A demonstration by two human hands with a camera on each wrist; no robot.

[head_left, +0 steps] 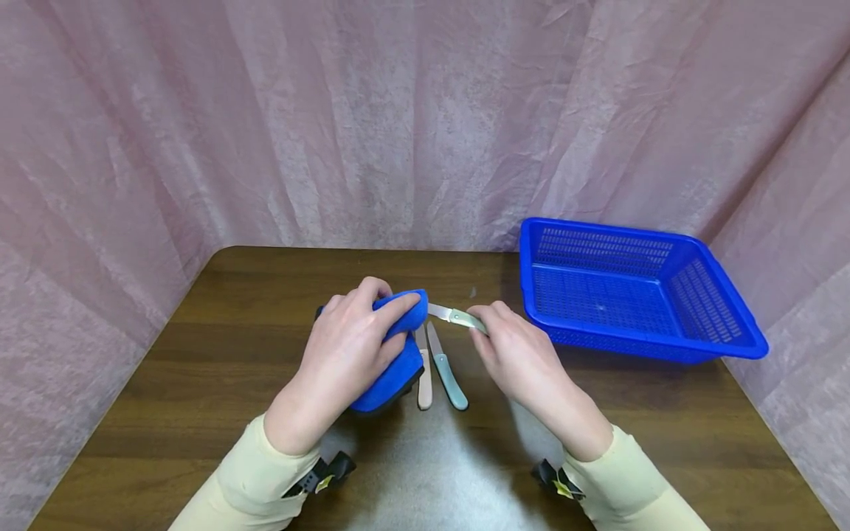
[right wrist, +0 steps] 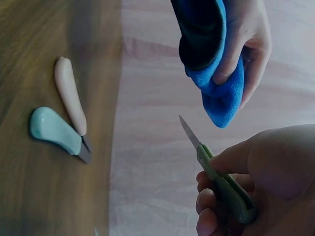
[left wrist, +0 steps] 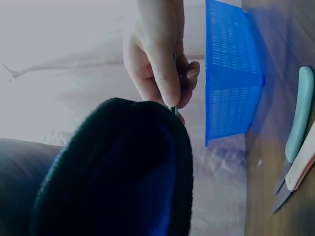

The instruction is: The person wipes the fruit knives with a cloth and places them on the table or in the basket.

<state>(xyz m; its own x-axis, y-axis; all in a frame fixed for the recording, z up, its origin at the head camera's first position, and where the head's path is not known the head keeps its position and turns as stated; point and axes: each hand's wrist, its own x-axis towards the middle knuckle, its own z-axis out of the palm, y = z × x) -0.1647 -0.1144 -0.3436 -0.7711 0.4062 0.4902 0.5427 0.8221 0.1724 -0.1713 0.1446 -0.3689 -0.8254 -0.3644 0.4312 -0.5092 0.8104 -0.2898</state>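
Note:
My left hand (head_left: 347,338) grips a folded blue cloth (head_left: 393,375) with a dark edge, held above the table. Between the thumb and fingers of my right hand (head_left: 521,354) is a folding knife with a pale green handle (head_left: 462,318). Its blade (right wrist: 189,132) is out and points toward the cloth; in the right wrist view a gap shows between the tip and the fabric. Below the hands, a beige-handled knife (head_left: 425,383) and a teal-handled knife (head_left: 451,382) lie side by side on the table, blades out and pointing away from me.
A blue plastic basket (head_left: 647,343) with perforated walls stands at the back right of the brown wooden table (head_left: 219,383). Pink curtains (head_left: 372,133) hang behind the table and along its sides.

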